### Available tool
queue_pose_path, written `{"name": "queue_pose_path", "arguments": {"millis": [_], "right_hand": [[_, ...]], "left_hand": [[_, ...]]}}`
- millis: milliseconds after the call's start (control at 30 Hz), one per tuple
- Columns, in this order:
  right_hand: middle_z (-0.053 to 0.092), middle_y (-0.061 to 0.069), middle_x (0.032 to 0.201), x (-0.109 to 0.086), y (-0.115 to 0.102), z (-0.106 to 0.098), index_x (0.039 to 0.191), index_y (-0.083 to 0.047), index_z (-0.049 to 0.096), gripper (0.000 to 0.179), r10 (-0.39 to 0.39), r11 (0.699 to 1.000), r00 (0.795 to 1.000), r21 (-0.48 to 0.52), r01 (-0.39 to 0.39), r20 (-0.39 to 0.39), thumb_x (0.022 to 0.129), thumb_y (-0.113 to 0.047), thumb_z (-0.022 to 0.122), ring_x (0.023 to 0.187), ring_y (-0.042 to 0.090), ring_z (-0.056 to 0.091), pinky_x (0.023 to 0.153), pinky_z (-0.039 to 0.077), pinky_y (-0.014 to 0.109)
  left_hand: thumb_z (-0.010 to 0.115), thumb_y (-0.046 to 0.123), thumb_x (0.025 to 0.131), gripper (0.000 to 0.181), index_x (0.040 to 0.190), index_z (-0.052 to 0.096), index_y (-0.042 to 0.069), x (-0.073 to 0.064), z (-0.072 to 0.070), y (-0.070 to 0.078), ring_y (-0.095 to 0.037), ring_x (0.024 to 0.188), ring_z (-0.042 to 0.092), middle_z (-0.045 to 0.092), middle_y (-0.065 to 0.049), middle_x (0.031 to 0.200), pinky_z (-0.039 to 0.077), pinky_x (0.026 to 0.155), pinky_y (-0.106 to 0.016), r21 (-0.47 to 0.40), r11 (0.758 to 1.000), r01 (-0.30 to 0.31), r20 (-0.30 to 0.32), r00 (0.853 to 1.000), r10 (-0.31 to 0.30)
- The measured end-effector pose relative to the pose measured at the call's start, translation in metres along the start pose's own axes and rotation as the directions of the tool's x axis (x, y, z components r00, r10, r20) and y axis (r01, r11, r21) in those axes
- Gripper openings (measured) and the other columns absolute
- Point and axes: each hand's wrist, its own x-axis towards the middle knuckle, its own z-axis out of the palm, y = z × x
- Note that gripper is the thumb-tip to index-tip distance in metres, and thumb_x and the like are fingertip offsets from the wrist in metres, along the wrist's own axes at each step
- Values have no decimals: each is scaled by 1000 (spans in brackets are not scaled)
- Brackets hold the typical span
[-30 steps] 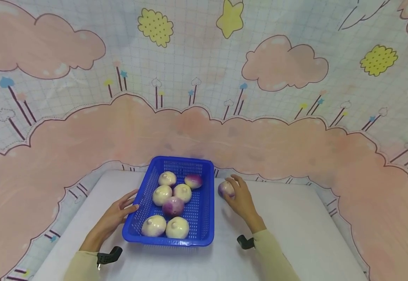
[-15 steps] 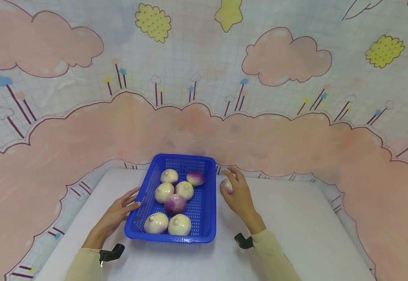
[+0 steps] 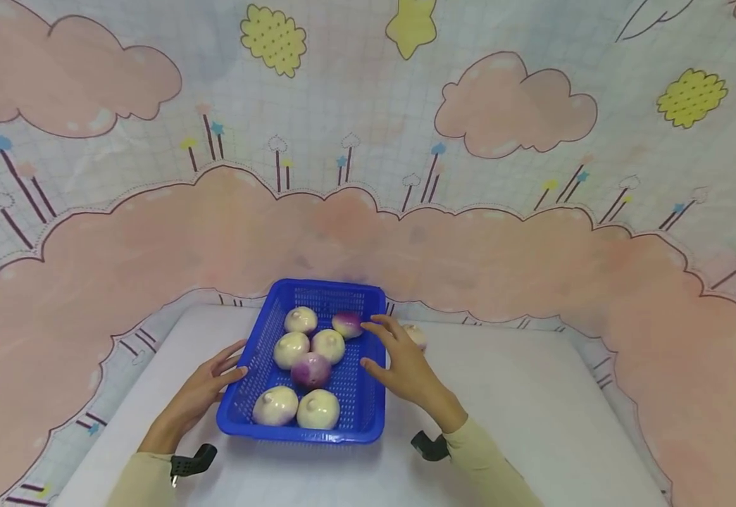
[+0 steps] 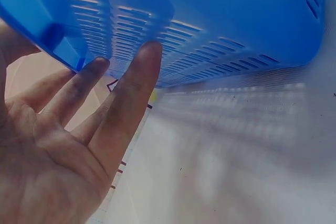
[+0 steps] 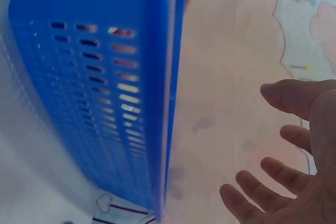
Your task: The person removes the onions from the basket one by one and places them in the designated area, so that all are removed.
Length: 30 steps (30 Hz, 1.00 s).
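A blue slotted basket (image 3: 298, 435) stands on the white table (image 3: 532, 408) and holds several purple-and-white onions (image 3: 310, 371). My left hand (image 3: 215, 373) rests with straight fingers against the basket's left wall; in the left wrist view its fingertips (image 4: 142, 72) touch the basket (image 4: 220, 19). My right hand (image 3: 396, 355) hovers with spread fingers over the basket's right rim and holds nothing. In the right wrist view the right hand (image 5: 283, 182) is apart from the basket (image 5: 105, 103). One loose onion (image 3: 416, 334) lies on the table just right of the basket, partly behind my right hand.
A cartoon-printed cloth backdrop (image 3: 368, 232) curves round the table on the far side and both flanks. Black wrist camera mounts (image 3: 186, 461) (image 3: 427, 445) sit on both sleeves. Bare table surface lies right of the basket and in front of it.
My right hand has let go of the loose onion on the table and moved left over the basket's right rim. The left hand has stayed against the basket.
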Motion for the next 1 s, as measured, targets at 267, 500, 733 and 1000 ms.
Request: {"name": "queue_pose_path", "arguments": {"millis": [267,500,733,1000], "right_hand": [[44,2,139,3,-11,-2,133,-22,46,54,-32,994,994,106,21,106,84,-30,68,123,22,53,96,51,38],[46,3,133,4,-22,4,132,-23,45,54,22,918,968,378,-118,250,84,-28,69,122,22,53,86,55,30],[53,4,128,4,-34,16,128,-22,49,52,80,930,953,322,-176,291,82,-27,71,115,21,55,80,57,28],[56,1,130,4,-44,32,128,-22,52,53,176,933,907,229,-277,382,80,-33,72,117,25,56,91,52,37]], "left_hand": [[59,42,89,73,149,20,28,4,4,2,-42,127,47,27,-19,152,50,91,-52,1,1000,2,7,1000,-2],[58,41,89,72,149,18,29,4,0,0,-42,127,46,25,-20,153,50,91,-53,-5,1000,8,10,1000,-8],[58,41,89,73,149,19,28,2,0,-1,-41,126,47,26,-20,153,50,91,-52,-8,1000,2,8,1000,-2],[58,43,89,73,149,19,29,3,0,0,-43,128,44,26,-19,153,49,93,-53,-2,1000,9,2,1000,-9]]}}
